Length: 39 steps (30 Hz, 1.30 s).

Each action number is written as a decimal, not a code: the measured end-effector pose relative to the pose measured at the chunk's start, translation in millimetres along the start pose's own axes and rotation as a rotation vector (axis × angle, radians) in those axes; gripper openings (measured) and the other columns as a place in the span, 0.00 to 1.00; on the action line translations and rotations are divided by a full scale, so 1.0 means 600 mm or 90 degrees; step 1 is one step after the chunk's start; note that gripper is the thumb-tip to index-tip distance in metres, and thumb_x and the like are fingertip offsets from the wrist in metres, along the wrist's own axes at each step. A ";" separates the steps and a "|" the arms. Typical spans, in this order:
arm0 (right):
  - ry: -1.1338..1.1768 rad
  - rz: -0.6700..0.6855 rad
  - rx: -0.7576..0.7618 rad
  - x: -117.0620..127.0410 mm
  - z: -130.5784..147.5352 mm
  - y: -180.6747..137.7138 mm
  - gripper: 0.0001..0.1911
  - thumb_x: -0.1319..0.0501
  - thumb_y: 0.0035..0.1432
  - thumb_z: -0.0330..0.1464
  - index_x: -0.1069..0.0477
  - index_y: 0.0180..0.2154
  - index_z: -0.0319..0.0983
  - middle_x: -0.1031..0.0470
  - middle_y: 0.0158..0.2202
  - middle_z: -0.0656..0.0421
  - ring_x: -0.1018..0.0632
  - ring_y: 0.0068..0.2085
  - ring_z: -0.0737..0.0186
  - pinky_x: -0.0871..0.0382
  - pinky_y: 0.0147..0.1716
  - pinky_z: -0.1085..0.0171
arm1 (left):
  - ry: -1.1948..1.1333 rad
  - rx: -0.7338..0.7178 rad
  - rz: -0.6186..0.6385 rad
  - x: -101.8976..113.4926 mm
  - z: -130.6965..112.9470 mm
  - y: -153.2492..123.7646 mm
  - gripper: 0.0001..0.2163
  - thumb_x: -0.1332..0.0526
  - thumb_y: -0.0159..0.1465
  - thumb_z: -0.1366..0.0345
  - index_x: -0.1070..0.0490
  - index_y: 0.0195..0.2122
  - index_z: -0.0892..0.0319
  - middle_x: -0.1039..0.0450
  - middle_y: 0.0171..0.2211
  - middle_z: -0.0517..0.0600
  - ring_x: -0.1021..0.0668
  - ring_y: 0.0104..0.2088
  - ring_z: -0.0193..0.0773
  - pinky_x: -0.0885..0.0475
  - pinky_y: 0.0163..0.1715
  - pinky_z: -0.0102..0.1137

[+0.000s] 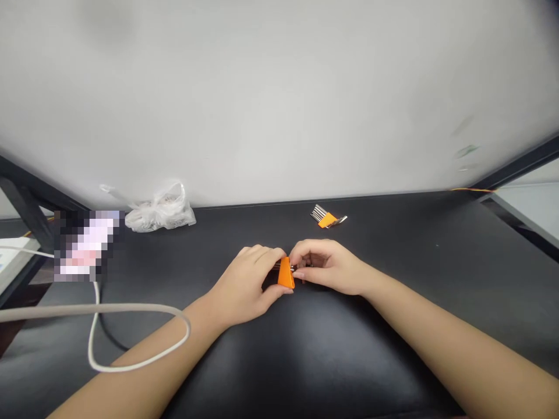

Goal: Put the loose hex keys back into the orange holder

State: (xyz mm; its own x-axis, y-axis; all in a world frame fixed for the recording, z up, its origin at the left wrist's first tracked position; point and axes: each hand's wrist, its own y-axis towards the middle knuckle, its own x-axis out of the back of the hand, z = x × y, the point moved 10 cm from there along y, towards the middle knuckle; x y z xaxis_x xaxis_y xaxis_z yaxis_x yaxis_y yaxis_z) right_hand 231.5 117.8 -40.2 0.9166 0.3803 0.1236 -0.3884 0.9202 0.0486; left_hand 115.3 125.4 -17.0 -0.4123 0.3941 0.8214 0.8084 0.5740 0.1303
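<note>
My left hand (pixel 253 278) is closed round an orange hex key holder (pixel 285 273), with the thumb below and fingers above. Thin metal rods show on the holder's left side, partly hidden by that hand. Just to the right, my right hand (pixel 327 266) pinches a small dark metal piece, apparently a hex key (pixel 294 269), against the holder's right face. Its fingers cover most of the piece. Another bit of orange peeks out below the right fingers. Farther back lies a second orange hex key holder (pixel 326 220) with several metal keys fanning out of it.
A crumpled clear plastic bag (pixel 161 210) lies at the back left, by the pale wall (pixel 279 105). Left of it is a blurred-out phone-like object (pixel 87 244). A white cable (pixel 144 307) loops above my left forearm. The black tabletop (pixel 279 361) stretches beneath everything.
</note>
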 end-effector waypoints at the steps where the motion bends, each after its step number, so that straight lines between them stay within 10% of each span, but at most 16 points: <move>1: 0.008 0.008 -0.007 -0.001 -0.001 -0.001 0.07 0.32 0.62 0.35 0.25 0.40 0.40 0.24 0.36 0.59 0.24 0.36 0.64 0.26 0.38 0.61 | -0.001 -0.007 0.005 -0.001 -0.002 -0.001 0.13 0.35 0.67 0.57 0.33 0.49 0.53 0.25 0.43 0.50 0.26 0.42 0.44 0.34 0.46 0.40; 13: 0.138 -0.113 -0.037 0.053 -0.030 -0.010 0.11 0.28 0.56 0.36 0.28 0.34 0.40 0.24 0.34 0.60 0.22 0.32 0.63 0.24 0.35 0.59 | 0.067 0.033 -0.045 0.014 0.030 0.002 0.15 0.35 0.66 0.61 0.32 0.53 0.51 0.25 0.50 0.52 0.28 0.55 0.49 0.33 0.53 0.45; 19: -0.054 -0.238 -0.116 0.117 -0.062 -0.023 0.10 0.30 0.57 0.37 0.28 0.34 0.39 0.24 0.31 0.60 0.23 0.33 0.62 0.28 0.37 0.60 | 0.080 0.099 -0.110 0.021 0.063 -0.004 0.18 0.33 0.65 0.60 0.34 0.54 0.54 0.26 0.51 0.54 0.27 0.55 0.50 0.33 0.55 0.47; 27: -0.399 -0.152 -0.114 0.113 -0.028 -0.033 0.05 0.39 0.61 0.34 0.31 0.33 0.42 0.26 0.29 0.62 0.27 0.30 0.64 0.33 0.30 0.64 | 0.094 0.108 -0.090 0.013 0.067 0.000 0.18 0.35 0.67 0.61 0.36 0.56 0.52 0.27 0.53 0.53 0.28 0.57 0.50 0.34 0.55 0.47; 39: -0.536 -0.056 -0.056 0.094 -0.013 -0.030 0.06 0.42 0.58 0.26 0.35 0.29 0.42 0.30 0.26 0.64 0.31 0.27 0.65 0.38 0.28 0.65 | 0.111 0.108 -0.078 0.009 0.069 0.002 0.18 0.36 0.67 0.59 0.36 0.57 0.53 0.27 0.54 0.54 0.28 0.58 0.52 0.34 0.56 0.48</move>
State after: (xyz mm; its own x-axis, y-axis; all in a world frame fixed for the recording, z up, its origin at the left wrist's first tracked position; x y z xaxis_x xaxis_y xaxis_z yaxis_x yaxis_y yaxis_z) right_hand 291.1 123.5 -41.7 0.5535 0.1438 0.8204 -0.2789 0.9601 0.0199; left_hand 96.8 158.0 -35.7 -0.4126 0.1927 0.8903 0.6690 0.7275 0.1525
